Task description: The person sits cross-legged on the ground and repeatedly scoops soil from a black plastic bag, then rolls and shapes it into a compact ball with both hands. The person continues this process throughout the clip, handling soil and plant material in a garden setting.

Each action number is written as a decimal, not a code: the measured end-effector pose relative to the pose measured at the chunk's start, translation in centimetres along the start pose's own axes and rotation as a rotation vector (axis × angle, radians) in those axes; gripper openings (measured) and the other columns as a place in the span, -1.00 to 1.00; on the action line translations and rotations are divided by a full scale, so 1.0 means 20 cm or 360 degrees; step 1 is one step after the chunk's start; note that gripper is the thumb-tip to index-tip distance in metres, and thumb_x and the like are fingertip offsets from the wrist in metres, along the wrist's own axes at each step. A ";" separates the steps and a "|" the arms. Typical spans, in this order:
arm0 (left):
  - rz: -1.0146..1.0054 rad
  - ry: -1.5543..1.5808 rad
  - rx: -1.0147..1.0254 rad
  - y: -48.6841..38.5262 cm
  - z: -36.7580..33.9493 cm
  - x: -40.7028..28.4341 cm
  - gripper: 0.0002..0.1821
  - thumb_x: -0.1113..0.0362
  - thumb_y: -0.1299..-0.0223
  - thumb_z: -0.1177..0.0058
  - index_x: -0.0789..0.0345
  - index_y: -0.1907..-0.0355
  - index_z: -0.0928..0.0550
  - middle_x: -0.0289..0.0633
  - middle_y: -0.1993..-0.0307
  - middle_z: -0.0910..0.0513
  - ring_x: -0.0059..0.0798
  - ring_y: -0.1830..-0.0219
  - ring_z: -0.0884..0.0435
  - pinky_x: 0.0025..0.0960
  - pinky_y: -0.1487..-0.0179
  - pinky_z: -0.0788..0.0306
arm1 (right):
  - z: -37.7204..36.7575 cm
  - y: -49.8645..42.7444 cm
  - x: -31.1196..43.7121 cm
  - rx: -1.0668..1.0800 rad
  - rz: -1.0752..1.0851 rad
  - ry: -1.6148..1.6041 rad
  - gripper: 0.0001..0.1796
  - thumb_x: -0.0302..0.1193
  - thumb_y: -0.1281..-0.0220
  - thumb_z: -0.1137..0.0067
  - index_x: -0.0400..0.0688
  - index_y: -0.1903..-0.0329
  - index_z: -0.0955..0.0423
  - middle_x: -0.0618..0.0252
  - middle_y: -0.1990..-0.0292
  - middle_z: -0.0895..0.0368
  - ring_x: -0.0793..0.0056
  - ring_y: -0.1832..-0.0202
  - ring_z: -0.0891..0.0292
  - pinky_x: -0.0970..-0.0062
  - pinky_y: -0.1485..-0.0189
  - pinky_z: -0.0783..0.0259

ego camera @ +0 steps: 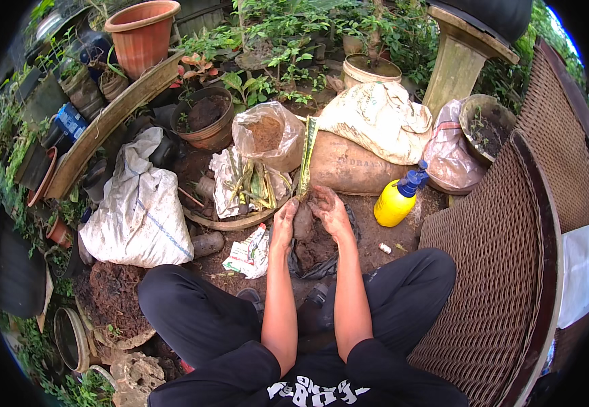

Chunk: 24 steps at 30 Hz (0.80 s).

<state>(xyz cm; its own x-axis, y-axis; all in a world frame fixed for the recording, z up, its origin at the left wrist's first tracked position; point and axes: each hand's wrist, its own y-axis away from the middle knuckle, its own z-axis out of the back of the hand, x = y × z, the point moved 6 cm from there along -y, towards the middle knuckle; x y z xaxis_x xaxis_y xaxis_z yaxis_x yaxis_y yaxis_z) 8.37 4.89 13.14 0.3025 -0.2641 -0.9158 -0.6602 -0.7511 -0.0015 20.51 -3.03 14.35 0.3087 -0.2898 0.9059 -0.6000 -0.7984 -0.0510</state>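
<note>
A clump of dark, wet soil (pixel 303 222) is pressed between my two hands, above a black plastic bag (pixel 320 270) holding more soil (pixel 322 244). From the top of the clump rises an upright, variegated leaf with yellow edges (pixel 306 157), like a snake plant's. My left hand (pixel 284 224) cups the clump's left side. On the other side, my right hand (pixel 331 211), smeared with mud, has its curled fingers against the clump near the leaf's base. The leaf's lower end is hidden in the soil.
A round tray (pixel 233 224) bears cut leaves (pixel 254 188) on paper. Behind it stands a clear bag of brown material (pixel 266 135). A yellow spray bottle (pixel 395 203) is at right, near a wicker chair (pixel 487 254). White sacks (pixel 142 213) and a plastic packet (pixel 249 254) lie left.
</note>
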 end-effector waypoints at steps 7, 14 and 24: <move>0.0078 0.0113 -0.0009 0.00 0.02 0.01 -0.31 -0.15 -0.25 -0.04 0.45 -0.14 -0.49 -0.13 -0.04 -0.57 -0.40 -0.06 -0.53 -0.36 -0.17 -0.35 | 0.01 -0.01 0.01 -0.0024 0.0034 0.0307 -0.53 -0.75 -0.08 -0.09 -0.36 -0.11 -0.36 0.15 0.10 -0.53 0.46 0.15 -0.54 0.54 0.10 -0.51; 0.0058 0.0338 0.0106 0.03 -0.03 -0.05 -0.40 -0.15 -0.28 0.01 0.41 0.01 -0.54 -0.16 0.25 -0.64 -0.43 0.34 -0.64 -0.37 0.27 -0.55 | 0.01 -0.01 0.01 -0.0007 0.0291 0.0082 -0.63 -0.66 -0.11 -0.04 -0.40 -0.03 -0.40 0.09 0.13 -0.59 0.33 0.13 -0.59 0.45 0.15 -0.54; 0.0055 0.0089 0.0037 0.01 0.02 0.01 -0.27 -0.19 -0.23 -0.04 0.43 -0.19 -0.47 -0.19 -0.09 -0.54 -0.44 -0.11 -0.49 -0.39 -0.21 -0.30 | 0.02 -0.03 0.00 -0.0177 0.0172 0.0291 -0.70 -0.57 -0.08 -0.28 -0.29 0.10 -0.46 0.30 0.23 -0.53 0.59 0.26 -0.46 0.57 0.22 -0.44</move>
<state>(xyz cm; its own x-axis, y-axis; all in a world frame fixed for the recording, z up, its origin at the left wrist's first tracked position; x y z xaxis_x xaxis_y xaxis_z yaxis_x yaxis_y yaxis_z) 8.11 4.87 12.80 0.3167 -0.3234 -0.8917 -0.6866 -0.7267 0.0197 21.18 -2.80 14.18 0.1056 -0.2620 0.9593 -0.7031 -0.7018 -0.1143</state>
